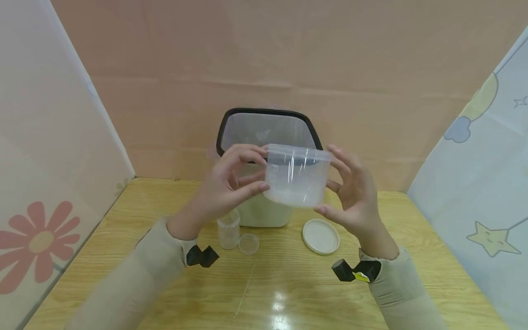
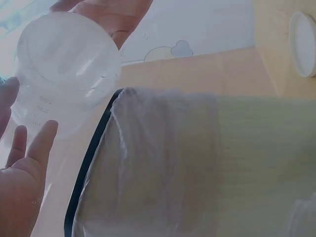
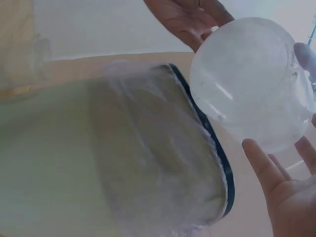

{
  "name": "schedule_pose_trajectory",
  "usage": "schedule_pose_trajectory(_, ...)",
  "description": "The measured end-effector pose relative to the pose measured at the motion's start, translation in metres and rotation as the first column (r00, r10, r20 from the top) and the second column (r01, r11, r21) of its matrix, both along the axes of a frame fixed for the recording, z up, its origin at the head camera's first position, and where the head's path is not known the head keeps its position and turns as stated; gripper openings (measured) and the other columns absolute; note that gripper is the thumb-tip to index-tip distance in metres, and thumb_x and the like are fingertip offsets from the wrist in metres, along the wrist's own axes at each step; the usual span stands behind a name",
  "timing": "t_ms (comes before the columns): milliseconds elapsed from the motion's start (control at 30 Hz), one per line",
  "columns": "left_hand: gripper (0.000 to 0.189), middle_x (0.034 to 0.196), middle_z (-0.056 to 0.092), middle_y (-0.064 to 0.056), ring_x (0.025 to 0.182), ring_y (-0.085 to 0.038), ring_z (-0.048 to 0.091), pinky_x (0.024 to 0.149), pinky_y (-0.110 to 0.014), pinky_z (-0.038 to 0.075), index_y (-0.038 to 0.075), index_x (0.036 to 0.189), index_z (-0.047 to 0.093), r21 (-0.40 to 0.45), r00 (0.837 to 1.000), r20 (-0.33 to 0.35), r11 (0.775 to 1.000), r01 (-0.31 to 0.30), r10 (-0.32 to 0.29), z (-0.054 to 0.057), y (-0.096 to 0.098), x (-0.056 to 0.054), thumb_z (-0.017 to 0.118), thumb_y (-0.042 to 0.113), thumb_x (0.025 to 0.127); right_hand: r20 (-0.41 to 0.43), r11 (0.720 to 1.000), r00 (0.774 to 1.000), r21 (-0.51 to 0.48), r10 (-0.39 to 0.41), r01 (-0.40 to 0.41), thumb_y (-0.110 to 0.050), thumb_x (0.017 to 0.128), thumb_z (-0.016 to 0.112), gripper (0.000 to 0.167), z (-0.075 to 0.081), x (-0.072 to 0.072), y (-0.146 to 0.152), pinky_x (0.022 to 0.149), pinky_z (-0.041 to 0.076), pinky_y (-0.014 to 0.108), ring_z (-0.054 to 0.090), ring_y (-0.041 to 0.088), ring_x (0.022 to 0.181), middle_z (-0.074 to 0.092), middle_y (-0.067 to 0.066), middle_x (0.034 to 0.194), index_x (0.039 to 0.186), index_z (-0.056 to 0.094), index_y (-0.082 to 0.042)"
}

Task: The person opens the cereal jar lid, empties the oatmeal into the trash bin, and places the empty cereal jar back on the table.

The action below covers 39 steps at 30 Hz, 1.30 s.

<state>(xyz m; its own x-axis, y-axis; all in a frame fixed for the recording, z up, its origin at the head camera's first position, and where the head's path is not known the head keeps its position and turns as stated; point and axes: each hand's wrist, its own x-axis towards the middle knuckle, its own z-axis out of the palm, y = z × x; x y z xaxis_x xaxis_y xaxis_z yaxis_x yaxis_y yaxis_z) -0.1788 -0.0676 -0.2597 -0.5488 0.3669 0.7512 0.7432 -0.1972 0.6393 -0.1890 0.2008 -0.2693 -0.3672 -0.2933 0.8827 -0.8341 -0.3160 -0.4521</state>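
Both hands hold a clear plastic tub (image 1: 294,181) in the air, one at each side. My left hand (image 1: 222,183) grips its left side, with the thumb low on the wall and fingers near the rim. On the opposite side, my right hand (image 1: 354,197) has its thumb near the base and its fingers toward the rim. Tilted slightly, the tub shows faint printed marks (image 2: 42,111) in the left wrist view. Behind and below it stands a pale bin (image 1: 264,213) with a black rim and a thin plastic liner (image 3: 148,128), partly hidden by the tub and left hand.
On the wooden table (image 1: 198,298), a small clear cup (image 1: 228,233) stands before the bin, with a small clear round lid (image 1: 249,244) beside it. A white round lid (image 1: 321,236) lies to the right. Printed side panels and a peach backdrop (image 1: 185,114) enclose the table.
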Motion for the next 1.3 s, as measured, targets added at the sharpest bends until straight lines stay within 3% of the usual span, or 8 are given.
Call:
schedule_pose_trajectory(233, 0.053, 0.141, 0.043, -0.022, 0.132, -0.033, 0.048, 0.096, -0.039, 0.056, -0.008, 0.122, 0.052, -0.103, 1.000, -0.001, 0.994, -0.026, 0.026, -0.020, 0.002, 0.010, 0.076, -0.021, 0.078, -0.086, 0.986, 0.993, 0.139, -0.080, 0.091, -0.016, 0.078, 0.091, 0.094, -0.027, 0.011, 0.017, 0.100, 0.053, 0.032, 0.042, 0.032, 0.138, 0.039, 0.020, 0.152, 0.146, 0.034, 0.015)
schedule_pose_trajectory(433, 0.062, 0.145, 0.040, -0.021, 0.134, -0.037, 0.046, 0.095, -0.038, 0.056, -0.003, 0.132, 0.050, -0.208, 0.999, -0.016, 0.977, -0.041, 0.039, -0.038, 0.003, 0.016, 0.078, -0.016, 0.078, -0.075, 0.963, 0.993, 0.248, -0.092, 0.108, -0.017, 0.078, 0.090, 0.093, -0.049, 0.017, 0.025, 0.102, 0.052, 0.033, 0.038, 0.032, 0.139, 0.035, 0.017, 0.151, 0.144, 0.035, 0.016)
schedule_pose_trajectory(633, 0.061, 0.140, 0.044, -0.022, 0.129, -0.038, 0.052, 0.095, -0.033, 0.056, -0.003, 0.133, 0.050, -0.266, 0.996, -0.065, 0.961, -0.078, 0.063, -0.052, 0.007, 0.021, 0.078, -0.013, 0.081, -0.072, 0.951, 0.993, 0.288, -0.096, 0.113, -0.015, 0.081, 0.087, 0.071, -0.069, 0.022, 0.029, 0.099, 0.054, 0.030, 0.044, 0.026, 0.135, 0.037, 0.017, 0.148, 0.130, 0.046, 0.014)
schedule_pose_trajectory(767, 0.052, 0.134, 0.050, -0.020, 0.121, -0.035, 0.059, 0.092, -0.031, 0.057, -0.002, 0.126, 0.057, -0.280, 0.991, -0.108, 0.954, -0.109, 0.082, -0.064, 0.011, 0.022, 0.080, -0.010, 0.081, -0.112, 0.937, 0.985, 0.310, -0.133, 0.162, -0.017, 0.085, 0.084, 0.056, -0.080, 0.025, 0.031, 0.095, 0.055, 0.027, 0.049, 0.024, 0.131, 0.040, 0.021, 0.144, 0.118, 0.051, 0.014)
schedule_pose_trajectory(900, 0.041, 0.131, 0.052, -0.021, 0.116, -0.035, 0.061, 0.090, -0.032, 0.058, -0.002, 0.117, 0.061, -0.296, 0.987, -0.136, 0.948, -0.118, 0.081, -0.078, 0.016, 0.023, 0.080, -0.009, 0.081, -0.121, 0.933, 0.983, 0.320, -0.135, 0.168, -0.017, 0.086, 0.083, 0.048, -0.092, 0.026, 0.033, 0.097, 0.053, 0.031, 0.044, 0.025, 0.135, 0.040, 0.025, 0.139, 0.108, 0.053, 0.013)
schedule_pose_trajectory(1100, 0.037, 0.131, 0.054, -0.017, 0.116, -0.030, 0.061, 0.092, -0.024, 0.056, 0.002, 0.113, 0.061, -0.370, 0.975, -0.174, 0.908, -0.197, 0.140, -0.094, 0.020, 0.026, 0.082, -0.003, 0.083, -0.114, 0.928, 0.983, 0.330, -0.141, 0.172, -0.017, 0.087, 0.081, 0.040, -0.109, 0.028, 0.035, 0.101, 0.051, 0.034, 0.040, 0.026, 0.137, 0.043, 0.025, 0.133, 0.100, 0.054, 0.008)
schedule_pose_trajectory(1300, 0.034, 0.130, 0.055, -0.016, 0.117, -0.030, 0.059, 0.094, -0.023, 0.055, 0.004, 0.109, 0.061, -0.421, 0.968, -0.186, 0.877, -0.232, 0.167, -0.106, 0.024, 0.028, 0.082, 0.000, 0.084, -0.126, 0.910, 0.974, 0.350, -0.188, 0.221, -0.022, 0.088, 0.081, 0.036, -0.125, 0.029, 0.039, 0.101, 0.051, 0.032, 0.041, 0.026, 0.138, 0.047, 0.024, 0.128, 0.099, 0.057, 0.002)
